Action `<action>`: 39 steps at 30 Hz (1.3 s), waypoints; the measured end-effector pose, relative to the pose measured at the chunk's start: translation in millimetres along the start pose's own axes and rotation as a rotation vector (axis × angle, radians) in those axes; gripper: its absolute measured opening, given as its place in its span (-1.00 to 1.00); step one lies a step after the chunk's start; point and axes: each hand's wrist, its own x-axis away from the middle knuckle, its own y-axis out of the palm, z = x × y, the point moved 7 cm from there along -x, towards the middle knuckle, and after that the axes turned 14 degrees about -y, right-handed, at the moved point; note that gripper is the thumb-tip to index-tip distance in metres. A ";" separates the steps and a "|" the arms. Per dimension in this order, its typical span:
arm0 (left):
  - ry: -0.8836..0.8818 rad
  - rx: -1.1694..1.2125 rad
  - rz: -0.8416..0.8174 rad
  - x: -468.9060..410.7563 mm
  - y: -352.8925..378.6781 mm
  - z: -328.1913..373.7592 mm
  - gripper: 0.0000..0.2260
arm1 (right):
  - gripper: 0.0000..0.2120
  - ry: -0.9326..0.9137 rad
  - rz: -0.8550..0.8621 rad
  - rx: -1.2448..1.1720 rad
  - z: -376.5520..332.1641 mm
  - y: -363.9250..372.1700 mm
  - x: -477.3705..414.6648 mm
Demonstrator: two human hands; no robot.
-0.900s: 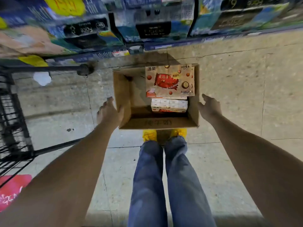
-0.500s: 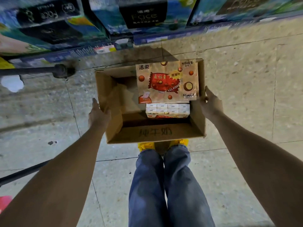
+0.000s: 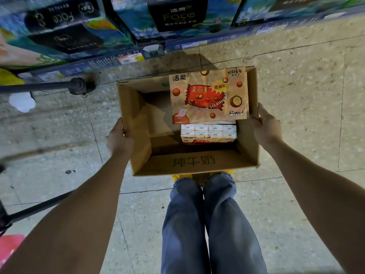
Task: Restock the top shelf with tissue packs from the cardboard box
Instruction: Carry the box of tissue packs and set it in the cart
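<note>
An open brown cardboard box sits on the floor in front of my feet. Inside, at its right half, an orange tissue pack with a red candy picture lies on top. Beneath it a second tissue pack shows its white end faces. The box's left half shows bare cardboard. My left hand grips the box's left wall, fingers over the rim. Over on the other side, my right hand grips the right wall the same way.
A low shelf stocked with blue Face tissue cases runs across the top. A black trolley bar with a wheel lies at left. My jeans legs and yellow shoes stand just behind the box on the tiled floor.
Both hands moved inward from beside the box and closed on its left and right walls. The view came nearer to the box and shelf.
</note>
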 end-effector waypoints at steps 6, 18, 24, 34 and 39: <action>-0.036 0.049 -0.036 57.3 -70.4 -1.0 -0.58 | -0.51 0.074 0.012 -0.040 -35.1 -55.2 66.3; -0.064 0.091 -0.115 242.1 -236.3 -39.9 -0.52 | -0.52 0.057 0.023 -0.006 -138.6 -219.6 255.4; -0.132 0.219 -0.045 332.4 -256.2 -111.9 -0.52 | -0.48 -0.091 0.002 0.100 -165.9 -250.2 329.3; -0.444 0.505 -0.010 468.3 -206.4 -317.3 -0.52 | -0.50 -0.412 -0.191 0.221 -200.0 -212.0 421.1; -0.572 0.562 0.058 540.4 -203.9 -400.7 -0.66 | -0.52 -0.487 -0.313 0.262 -228.4 -162.0 472.2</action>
